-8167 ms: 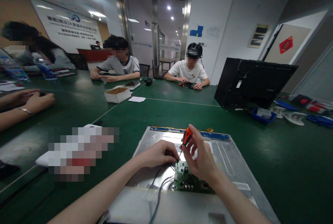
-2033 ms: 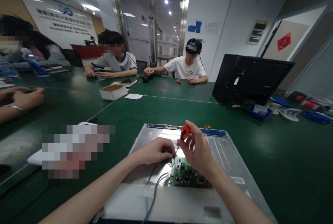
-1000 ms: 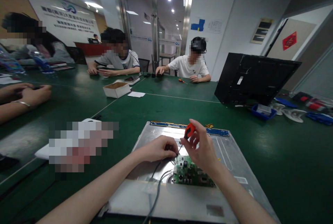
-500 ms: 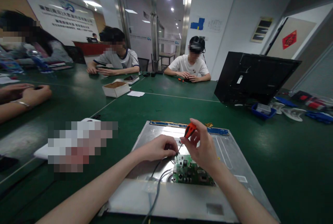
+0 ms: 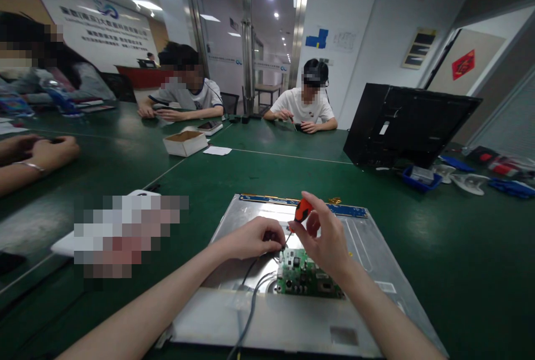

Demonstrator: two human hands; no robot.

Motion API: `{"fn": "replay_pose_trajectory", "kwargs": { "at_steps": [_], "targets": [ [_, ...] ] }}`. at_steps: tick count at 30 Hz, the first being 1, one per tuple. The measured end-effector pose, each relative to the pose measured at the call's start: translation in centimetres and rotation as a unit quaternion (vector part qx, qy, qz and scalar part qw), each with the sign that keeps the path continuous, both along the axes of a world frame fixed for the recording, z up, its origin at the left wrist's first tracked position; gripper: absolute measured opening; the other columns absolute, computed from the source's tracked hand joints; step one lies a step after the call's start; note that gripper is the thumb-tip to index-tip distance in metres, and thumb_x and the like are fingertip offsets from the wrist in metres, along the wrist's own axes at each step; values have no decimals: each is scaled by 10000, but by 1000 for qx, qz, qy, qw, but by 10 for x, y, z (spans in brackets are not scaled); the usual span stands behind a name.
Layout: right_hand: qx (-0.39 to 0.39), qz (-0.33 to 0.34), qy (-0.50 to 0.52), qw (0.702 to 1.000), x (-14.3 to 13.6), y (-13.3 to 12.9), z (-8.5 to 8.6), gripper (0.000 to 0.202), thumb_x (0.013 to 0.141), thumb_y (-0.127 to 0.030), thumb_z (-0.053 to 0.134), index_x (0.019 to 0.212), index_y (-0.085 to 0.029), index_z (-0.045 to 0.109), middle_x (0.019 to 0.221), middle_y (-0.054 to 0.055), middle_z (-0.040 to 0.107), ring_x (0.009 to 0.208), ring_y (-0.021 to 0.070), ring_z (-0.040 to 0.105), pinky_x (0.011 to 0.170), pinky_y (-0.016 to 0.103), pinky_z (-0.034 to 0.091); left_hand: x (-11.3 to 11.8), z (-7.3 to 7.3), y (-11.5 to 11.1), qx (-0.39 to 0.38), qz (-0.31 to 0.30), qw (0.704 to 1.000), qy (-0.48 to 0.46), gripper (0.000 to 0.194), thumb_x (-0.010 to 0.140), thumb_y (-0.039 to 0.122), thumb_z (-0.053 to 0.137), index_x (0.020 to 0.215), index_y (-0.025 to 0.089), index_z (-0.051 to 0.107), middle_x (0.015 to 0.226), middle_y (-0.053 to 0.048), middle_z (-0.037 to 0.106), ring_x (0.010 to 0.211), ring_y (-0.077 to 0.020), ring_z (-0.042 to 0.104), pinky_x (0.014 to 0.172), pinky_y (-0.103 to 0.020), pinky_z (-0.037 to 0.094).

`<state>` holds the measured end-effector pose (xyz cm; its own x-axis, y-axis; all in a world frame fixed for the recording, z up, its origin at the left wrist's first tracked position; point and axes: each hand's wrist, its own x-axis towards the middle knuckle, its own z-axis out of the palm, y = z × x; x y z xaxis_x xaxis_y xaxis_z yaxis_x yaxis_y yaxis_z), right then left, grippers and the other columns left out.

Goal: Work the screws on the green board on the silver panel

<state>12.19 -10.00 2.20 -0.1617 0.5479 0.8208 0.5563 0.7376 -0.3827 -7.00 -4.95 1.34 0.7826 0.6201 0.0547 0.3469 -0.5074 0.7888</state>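
Observation:
My right hand (image 5: pixel 324 232) grips the orange and black handle of a screwdriver (image 5: pixel 302 210). Its thin shaft slants down to the upper left corner of a green circuit board (image 5: pixel 298 276). My left hand (image 5: pixel 265 237) is closed close beside the screwdriver's tip; its fingertips hide whatever they pinch. Both hands are over a silver metal panel (image 5: pixel 368 304) lying flat, with a blue strip board (image 5: pixel 351 211) along its far edge. Dark cables (image 5: pixel 252 315) run from beside the green board toward the panel's near edge.
On the green table (image 5: pixel 284 173) stand a small open box (image 5: pixel 186 144), a white paper (image 5: pixel 217 150) and a black screen (image 5: pixel 409 126) at the right. By it is a blue tray (image 5: pixel 420 180). Two people sit opposite; another person's hands (image 5: pixel 54 156) show at left.
The screwdriver's handle has turned slightly in my right hand, while my left hand stays in place. Across the table, one person has raised a hand holding a thin tool.

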Motion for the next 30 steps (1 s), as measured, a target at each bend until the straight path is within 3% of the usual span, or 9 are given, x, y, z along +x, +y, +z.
{"fn": "replay_pose_trajectory", "kwargs": {
  "at_steps": [10, 14, 19, 24, 27, 30],
  "targets": [
    [-24, 42, -11, 999, 0, -4, 1, 588, 894, -150, 483, 1440, -245, 286, 837, 5, 608, 502, 96, 509, 431, 225, 431, 1, -3, 0, -34, 4, 999, -6, 44, 780, 158, 608, 804, 162, 645, 754, 1, 637, 714, -153, 567, 662, -251, 451],
    [-6, 11, -9, 1000, 0, -4, 1, 518, 892, -173, 527, 1374, -272, 364, 860, -6, 613, 448, 75, 423, 424, 225, 405, 0, -5, 1, -19, -2, 1000, -6, 69, 790, 162, 595, 829, 165, 652, 770, -1, 641, 720, -153, 568, 670, -255, 446],
    [11, 4, -18, 1000, 0, -4, 2, 507, 880, -211, 576, 1346, -278, 387, 863, -10, 600, 474, 84, 424, 445, 233, 400, 0, -3, 1, 5, -2, 1000, -3, 66, 781, 172, 611, 822, 162, 662, 789, -12, 647, 757, -170, 572, 696, -269, 440],
    [-20, 23, -23, 999, 0, -7, 4, 556, 889, -152, 482, 1412, -235, 313, 708, -48, 550, 418, 87, 409, 410, 234, 346, 1, 1, -1, -27, 6, 1000, -2, 37, 760, 155, 613, 775, 162, 646, 737, 2, 635, 703, -154, 564, 645, -245, 439],
    [-16, 11, -22, 1000, -1, -6, 2, 550, 886, -146, 490, 1403, -232, 324, 674, -57, 533, 422, 92, 409, 419, 235, 372, 2, 2, -1, -32, 9, 999, -8, 24, 751, 145, 615, 747, 160, 633, 724, 4, 627, 700, -154, 568, 643, -244, 441],
    [11, 5, -23, 1000, 0, -4, 0, 526, 883, -164, 542, 1367, -257, 356, 772, -23, 584, 494, 105, 463, 460, 239, 420, 2, 0, 0, -31, 3, 999, -15, 20, 753, 142, 617, 751, 159, 628, 726, 3, 626, 701, -156, 573, 649, -249, 442]
  ]
}}
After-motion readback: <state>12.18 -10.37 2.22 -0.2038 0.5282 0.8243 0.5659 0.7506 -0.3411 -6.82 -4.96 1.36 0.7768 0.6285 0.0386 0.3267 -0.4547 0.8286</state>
